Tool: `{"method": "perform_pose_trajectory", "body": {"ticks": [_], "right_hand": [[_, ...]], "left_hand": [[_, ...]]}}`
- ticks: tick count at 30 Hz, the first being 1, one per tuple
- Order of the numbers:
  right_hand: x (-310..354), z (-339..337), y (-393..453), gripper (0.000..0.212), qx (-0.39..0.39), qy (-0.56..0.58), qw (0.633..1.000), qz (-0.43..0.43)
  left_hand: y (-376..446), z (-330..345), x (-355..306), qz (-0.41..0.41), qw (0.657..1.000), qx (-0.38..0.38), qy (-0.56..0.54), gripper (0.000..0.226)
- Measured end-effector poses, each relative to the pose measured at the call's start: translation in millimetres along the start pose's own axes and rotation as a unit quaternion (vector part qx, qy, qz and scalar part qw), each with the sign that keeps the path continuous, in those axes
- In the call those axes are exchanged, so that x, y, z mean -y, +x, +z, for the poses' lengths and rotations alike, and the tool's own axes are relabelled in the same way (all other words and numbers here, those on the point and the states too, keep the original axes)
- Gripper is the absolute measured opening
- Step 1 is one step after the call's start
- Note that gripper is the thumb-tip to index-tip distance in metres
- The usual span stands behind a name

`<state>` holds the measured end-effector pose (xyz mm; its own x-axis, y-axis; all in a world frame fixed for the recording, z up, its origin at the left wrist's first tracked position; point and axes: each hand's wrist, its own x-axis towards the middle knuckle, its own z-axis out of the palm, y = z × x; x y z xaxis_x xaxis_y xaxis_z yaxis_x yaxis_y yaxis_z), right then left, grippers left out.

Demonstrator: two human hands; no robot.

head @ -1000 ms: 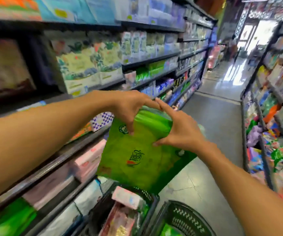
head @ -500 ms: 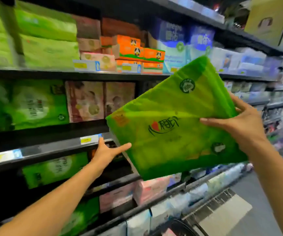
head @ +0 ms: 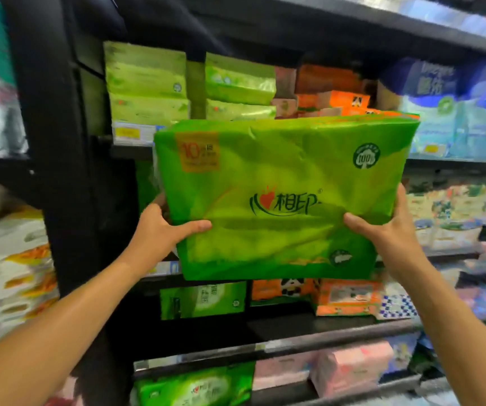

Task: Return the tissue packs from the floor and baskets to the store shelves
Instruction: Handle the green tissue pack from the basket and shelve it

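Green pack (head: 282,197) sits upright before the shelf (head: 309,332); your left hand (head: 159,227) and right hand (head: 388,227) clamp its lower sides, thumbs across its front.

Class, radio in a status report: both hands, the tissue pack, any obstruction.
Left hand and right hand grip green tissue pack by its lower sides. Pack raised, facing shelves. Green packs on shelf behind.

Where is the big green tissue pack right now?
The big green tissue pack is mid-view, held up between the left hand and right hand, before the shelf of green packs.
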<state>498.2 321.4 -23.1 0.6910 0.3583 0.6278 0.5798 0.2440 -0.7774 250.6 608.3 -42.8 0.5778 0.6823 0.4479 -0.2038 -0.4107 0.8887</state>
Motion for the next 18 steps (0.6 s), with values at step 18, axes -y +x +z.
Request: {"method": "perform_pose_trajectory", "body": {"ticks": [18], "right_hand": [[-119.4, 152.9, 60.4, 0.068, 0.083, -0.054, 0.991, 0.09]], "left_hand": [[56.9, -55.0, 86.9, -0.072, 0.983, -0.149, 0.075, 0.086]]}}
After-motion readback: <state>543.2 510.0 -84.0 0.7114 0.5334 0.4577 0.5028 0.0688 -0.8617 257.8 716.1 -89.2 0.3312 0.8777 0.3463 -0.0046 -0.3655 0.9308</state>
